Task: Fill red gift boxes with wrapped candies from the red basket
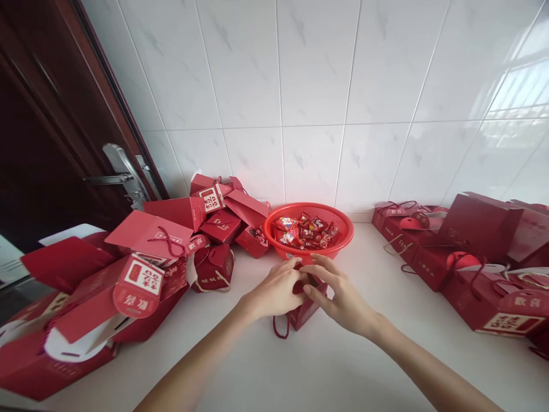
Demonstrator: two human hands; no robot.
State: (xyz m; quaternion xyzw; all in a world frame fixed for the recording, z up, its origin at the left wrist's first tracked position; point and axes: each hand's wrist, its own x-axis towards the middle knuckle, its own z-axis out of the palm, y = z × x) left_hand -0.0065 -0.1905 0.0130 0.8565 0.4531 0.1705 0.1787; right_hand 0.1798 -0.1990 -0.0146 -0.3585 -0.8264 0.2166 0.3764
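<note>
A small red gift box (303, 313) stands on the white surface in front of me, a dark red cord loop hanging from its left side. My left hand (274, 288) grips its upper left part with bent fingers. On the other side, my right hand (339, 290) has its thumb and fingers curved about the top and right edge. The two hands hide most of the box's top, so I cannot tell how its flaps lie. Just behind stands a red plastic basket (350, 233), with several wrapped candies (306, 230) inside.
To the left lies a jumbled pile of red gift boxes (171, 234), many with raised flaps. More red boxes (433, 266) stand in rows on the right. A tiled wall (317, 74) rises behind the surface, and a dark door (47, 109) is at left.
</note>
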